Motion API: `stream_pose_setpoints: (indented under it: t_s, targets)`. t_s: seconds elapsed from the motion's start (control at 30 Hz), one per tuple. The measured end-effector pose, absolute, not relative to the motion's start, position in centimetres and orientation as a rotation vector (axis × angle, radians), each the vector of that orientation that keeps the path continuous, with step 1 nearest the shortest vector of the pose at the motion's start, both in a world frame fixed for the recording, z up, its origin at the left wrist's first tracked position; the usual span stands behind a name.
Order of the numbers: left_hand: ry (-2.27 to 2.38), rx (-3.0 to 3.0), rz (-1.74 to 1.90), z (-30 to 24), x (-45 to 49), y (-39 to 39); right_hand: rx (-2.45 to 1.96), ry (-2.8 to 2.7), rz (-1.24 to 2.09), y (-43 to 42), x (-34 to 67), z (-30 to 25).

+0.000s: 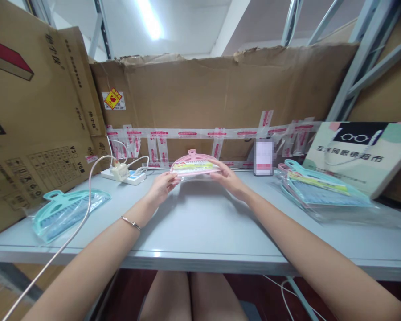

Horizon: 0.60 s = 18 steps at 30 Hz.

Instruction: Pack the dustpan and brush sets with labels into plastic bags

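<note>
A pink mini dustpan and brush set in clear plastic wrap, with a yellow-green label strip, is held up over the back middle of the table. My left hand pinches its lower left corner between thumb and fingers. On the other side, my right hand grips the right edge, fingers over the top and thumb below. A turquoise dustpan set in plastic lies at the left. More wrapped sets, turquoise on top with some pink showing beneath, are stacked at the right.
A white power strip with a plug and cables sits back left; one cable crosses the left side. A phone leans against the cardboard behind. A printed white bag stands back right. The grey table's front edge is near my legs.
</note>
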<state>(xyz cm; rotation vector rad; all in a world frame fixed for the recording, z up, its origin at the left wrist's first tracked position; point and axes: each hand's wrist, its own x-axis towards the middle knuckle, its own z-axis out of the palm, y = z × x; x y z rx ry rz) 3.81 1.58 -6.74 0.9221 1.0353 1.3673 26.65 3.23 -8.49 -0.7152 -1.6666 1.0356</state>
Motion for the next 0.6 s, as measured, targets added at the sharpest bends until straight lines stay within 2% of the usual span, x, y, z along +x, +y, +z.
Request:
stream_pose_setpoints:
  t_s: [0.17, 0.33, 0.6]
  targets:
    - [0.998, 0.885, 1.374, -6.6, 3.3, 1.9, -0.751, -1.956, 0.787, 2.8, 27.6, -8.0]
    - [0.968, 0.921, 1.310, -6.3, 3.4, 1.4, -0.694, -1.687, 0.877, 3.9, 27.5, -8.5]
    - [1.053, 1.181, 1.365, -5.6, 3.1, 1.2, -0.743, -1.594, 0.920, 3.8, 27.1, -8.4]
